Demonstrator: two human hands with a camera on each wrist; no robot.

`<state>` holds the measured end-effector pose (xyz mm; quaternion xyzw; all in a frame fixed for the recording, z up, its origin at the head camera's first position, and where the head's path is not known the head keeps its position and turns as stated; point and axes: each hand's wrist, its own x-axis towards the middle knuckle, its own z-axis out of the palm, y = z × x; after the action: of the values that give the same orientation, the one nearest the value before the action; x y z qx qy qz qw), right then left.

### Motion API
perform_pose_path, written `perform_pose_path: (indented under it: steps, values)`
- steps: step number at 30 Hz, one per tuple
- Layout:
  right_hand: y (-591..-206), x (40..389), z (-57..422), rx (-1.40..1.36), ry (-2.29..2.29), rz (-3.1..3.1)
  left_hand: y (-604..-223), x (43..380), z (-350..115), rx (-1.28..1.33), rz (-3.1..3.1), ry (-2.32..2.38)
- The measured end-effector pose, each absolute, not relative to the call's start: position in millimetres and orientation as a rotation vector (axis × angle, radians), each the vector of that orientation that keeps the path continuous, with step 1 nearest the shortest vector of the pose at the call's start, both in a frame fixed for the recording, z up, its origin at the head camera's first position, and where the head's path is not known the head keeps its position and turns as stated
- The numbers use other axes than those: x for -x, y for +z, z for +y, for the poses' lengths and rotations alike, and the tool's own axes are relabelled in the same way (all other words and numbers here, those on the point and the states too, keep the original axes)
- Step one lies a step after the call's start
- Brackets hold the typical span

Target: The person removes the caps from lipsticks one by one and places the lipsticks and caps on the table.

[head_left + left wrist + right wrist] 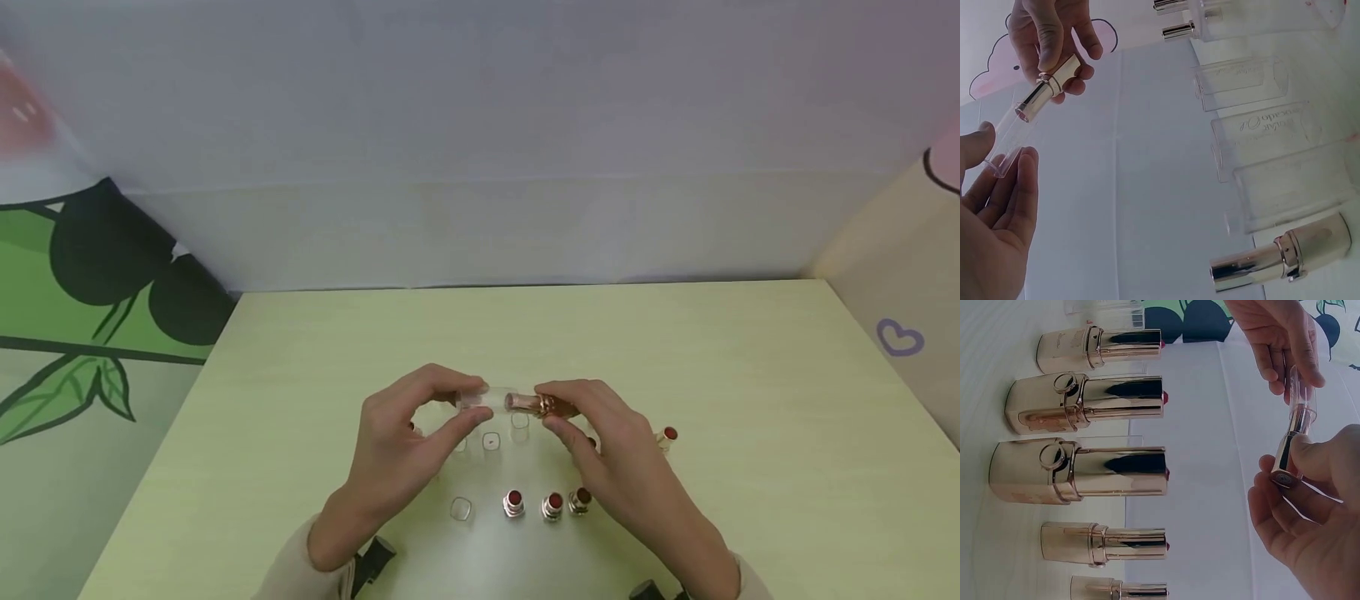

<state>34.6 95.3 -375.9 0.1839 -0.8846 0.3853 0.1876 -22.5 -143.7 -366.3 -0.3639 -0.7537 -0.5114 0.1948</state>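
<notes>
My left hand [408, 446] pinches a clear lipstick cap [480, 399] between thumb and fingers, above the table. Facing it, my right hand [618, 442] grips a rose-gold lipstick [531, 405] by its base, its tube pointing left. The tube's end sits at the cap's mouth, slightly overlapping it; the two lie roughly in line. In the right wrist view the base [1284, 475] of that lipstick shows between thumb and fingers. The left wrist view shows the see-through cap [1010, 140] held at its far end by the fingertips.
Several uncapped lipsticks [552, 505] stand upright on the pale table [300, 350], some with red tips, and one [667, 435] is right of my right hand. Several clear caps [491, 442] stand below and between the hands. A white wall [480, 233] closes the table's back.
</notes>
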Motion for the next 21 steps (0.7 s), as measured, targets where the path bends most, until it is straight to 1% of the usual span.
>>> perform_pose_path:
  steps: [10,21]
  values:
    - [-375,-24,102,-0.501,1.067,-2.52,-363,33,-151,0.964,-2.17,-1.348]
    - [-373,-16,111,-0.491,1.067,-2.531,-378,54,-145,0.956,-2.383,-0.978]
